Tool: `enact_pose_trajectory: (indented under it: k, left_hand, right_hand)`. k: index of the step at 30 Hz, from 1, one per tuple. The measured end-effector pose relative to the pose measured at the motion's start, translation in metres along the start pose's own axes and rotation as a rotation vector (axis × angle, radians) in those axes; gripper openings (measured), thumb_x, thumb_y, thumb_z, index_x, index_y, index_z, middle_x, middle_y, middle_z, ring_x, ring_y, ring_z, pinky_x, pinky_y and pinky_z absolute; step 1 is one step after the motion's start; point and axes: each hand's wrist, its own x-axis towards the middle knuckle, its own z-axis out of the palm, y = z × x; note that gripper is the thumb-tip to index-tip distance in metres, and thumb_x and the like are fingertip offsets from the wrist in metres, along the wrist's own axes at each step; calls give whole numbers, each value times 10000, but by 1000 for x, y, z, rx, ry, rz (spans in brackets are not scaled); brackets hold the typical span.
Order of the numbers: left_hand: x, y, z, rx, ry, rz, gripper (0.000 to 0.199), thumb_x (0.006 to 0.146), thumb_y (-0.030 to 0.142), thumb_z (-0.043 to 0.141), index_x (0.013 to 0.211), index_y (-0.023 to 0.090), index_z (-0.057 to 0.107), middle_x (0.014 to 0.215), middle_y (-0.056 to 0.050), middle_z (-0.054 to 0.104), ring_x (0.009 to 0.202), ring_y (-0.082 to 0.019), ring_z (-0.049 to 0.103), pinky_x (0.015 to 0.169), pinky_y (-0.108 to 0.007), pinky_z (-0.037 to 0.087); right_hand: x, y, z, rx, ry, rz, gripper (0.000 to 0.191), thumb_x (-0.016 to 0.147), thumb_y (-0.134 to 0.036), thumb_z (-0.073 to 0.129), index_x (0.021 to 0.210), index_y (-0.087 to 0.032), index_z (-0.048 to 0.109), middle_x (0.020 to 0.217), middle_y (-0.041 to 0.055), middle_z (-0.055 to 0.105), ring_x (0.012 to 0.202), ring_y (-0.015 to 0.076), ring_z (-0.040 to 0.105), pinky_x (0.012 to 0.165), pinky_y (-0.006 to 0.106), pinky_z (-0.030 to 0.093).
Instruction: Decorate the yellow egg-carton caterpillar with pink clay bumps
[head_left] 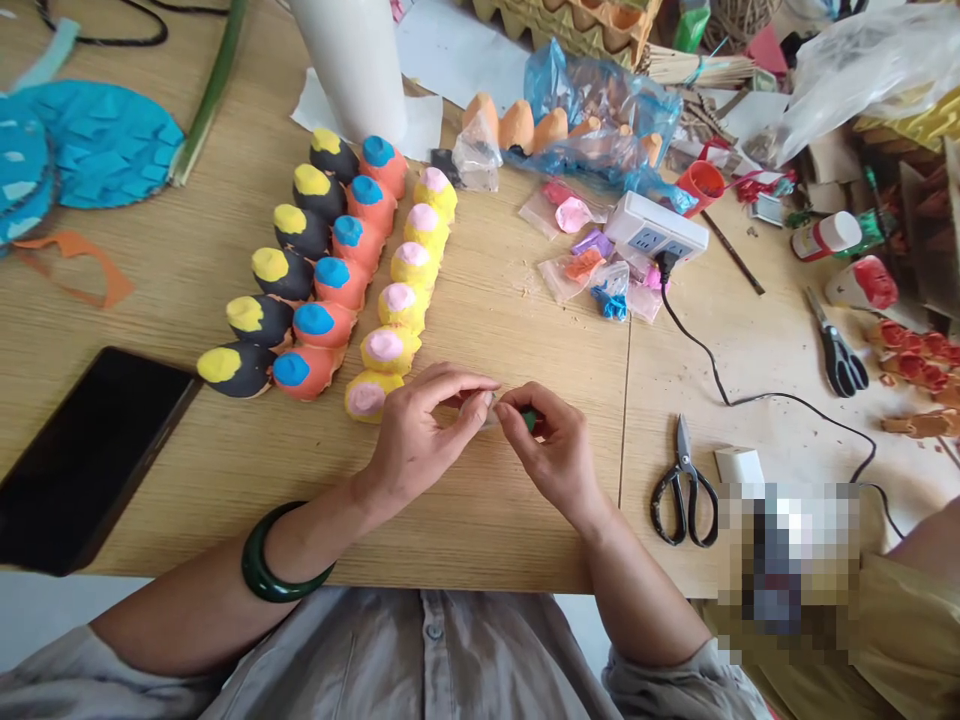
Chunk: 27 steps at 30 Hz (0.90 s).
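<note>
My left hand (427,430) is closed in a pinch on what looks like the clear edge of a small plastic bag (491,408). Facing it, my right hand (547,440) pinches the same bag, and a dark green lump, perhaps soft clay (529,419), shows between its fingers. Most of the bag is hidden by the fingers. Just beyond my left hand stands a row of yellow egg-carton cups (400,305) with pink tops. Beside it run orange cups (334,290) topped in blue and black cups (281,270) topped in yellow.
A black phone (90,450) lies at left, near a blue paper-covered shape (105,140). Small bags of coloured clay (589,265) surround a white power strip (656,228), whose cord trails right. Scissors (684,490) lie right of my hands. Another person's sleeve (900,630) is at lower right.
</note>
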Motion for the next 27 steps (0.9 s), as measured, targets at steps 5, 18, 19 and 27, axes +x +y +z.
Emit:
enact_pose_trajectory:
  k: [5, 18, 19, 27]
  left_hand:
    - [4, 1, -2, -149, -102, -188, 145, 919, 307, 709, 897, 204, 808, 906, -43, 811, 856, -182, 735, 775, -272, 598]
    - [10, -16, -1, -723, -317, -538, 244, 815, 406, 865, 789, 171, 800, 756, -16, 761, 722, -135, 660, 701, -252, 535]
    - [10, -16, 0, -722, -311, -534, 257, 826, 416, 857, 786, 170, 795, 759, -18, 760, 727, -138, 663, 706, -256, 539]
    - [7, -12, 3, -470, -157, -488, 212, 821, 392, 831, 826, 181, 819, 821, -39, 799, 758, -161, 687, 715, -278, 555]
  right_hand:
    - [4, 0, -10, -97, 35, -18, 168, 909, -244, 644, 746, -208, 631, 681, -22, 600, 575, 102, 450, 541, 260, 390]
    - [11, -2, -24, 82, -83, 128, 306, 914, -458, 727, 775, -192, 666, 610, -47, 500, 562, 99, 387, 535, 273, 331]
    - [11, -1, -23, 92, -74, 127, 325, 913, -481, 737, 777, -193, 668, 610, -47, 498, 568, 101, 393, 538, 274, 333]
    - [15, 6, -21, 513, 11, 359, 243, 858, -424, 783, 891, -193, 716, 728, -23, 568, 608, 100, 482, 481, 232, 366]
